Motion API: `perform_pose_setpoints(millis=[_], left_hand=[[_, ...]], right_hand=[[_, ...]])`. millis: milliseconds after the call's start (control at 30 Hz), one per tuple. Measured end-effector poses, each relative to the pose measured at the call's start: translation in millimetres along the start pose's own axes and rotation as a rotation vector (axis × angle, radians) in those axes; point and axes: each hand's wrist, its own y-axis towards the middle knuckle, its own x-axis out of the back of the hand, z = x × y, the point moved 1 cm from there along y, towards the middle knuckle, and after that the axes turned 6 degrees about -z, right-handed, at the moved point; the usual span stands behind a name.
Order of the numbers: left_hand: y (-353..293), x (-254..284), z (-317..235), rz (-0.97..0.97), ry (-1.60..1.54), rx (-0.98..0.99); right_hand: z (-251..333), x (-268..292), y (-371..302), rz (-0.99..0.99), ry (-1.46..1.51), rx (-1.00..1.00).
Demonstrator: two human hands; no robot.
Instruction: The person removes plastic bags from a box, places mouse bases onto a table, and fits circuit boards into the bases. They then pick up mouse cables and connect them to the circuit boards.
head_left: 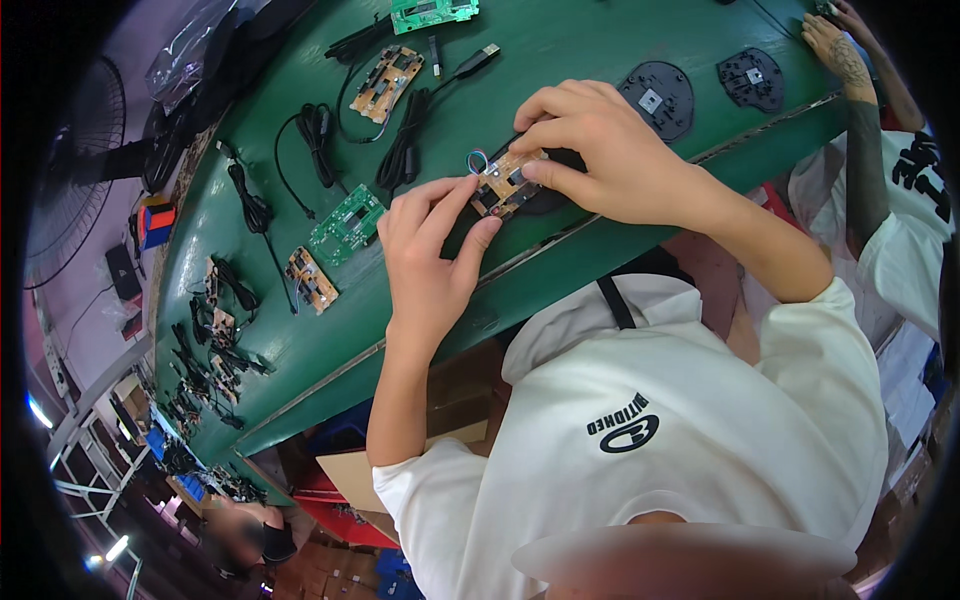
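A tan circuit board (503, 188) with black parts and thin coloured wires (479, 160) is held between my two hands near the table's front edge. My left hand (430, 235) is closed at the board's left side, thumb and forefinger at its edges. Bent over the board from the right is my right hand (600, 150), its thumb and fingers gripping the far right part. Underneath, a black plastic piece shows in part; my hands and the board hide most of it. A black cable bundle (400, 155) with a USB plug lies just beyond my left hand.
On the green table (350, 300) lie a green circuit board (347, 224), tan boards (312, 280) and several coiled black cables (318, 140). Black base plates (657, 100) lie to the right, near a co-worker's hands (838, 52). A fan (75, 170) stands at left.
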Motion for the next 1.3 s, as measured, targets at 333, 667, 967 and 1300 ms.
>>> perform_pose_setpoints(millis=[333,667,967,1300], left_hand=[[9,5,-5,0.083,0.039,-0.009],[10,5,-5,0.095,0.045,-0.017],[12,6,-7,0.099,0.05,-0.035],[13,3,-12,0.087,0.095,-0.057]], right_hand=[[-4,2,7,0.026,-0.049,-0.038],[-3,3,8,0.039,-0.061,-0.053],[-3,11,3,0.074,-0.046,0.024],[8,-6,-16,-0.08,-0.233,0.09]])
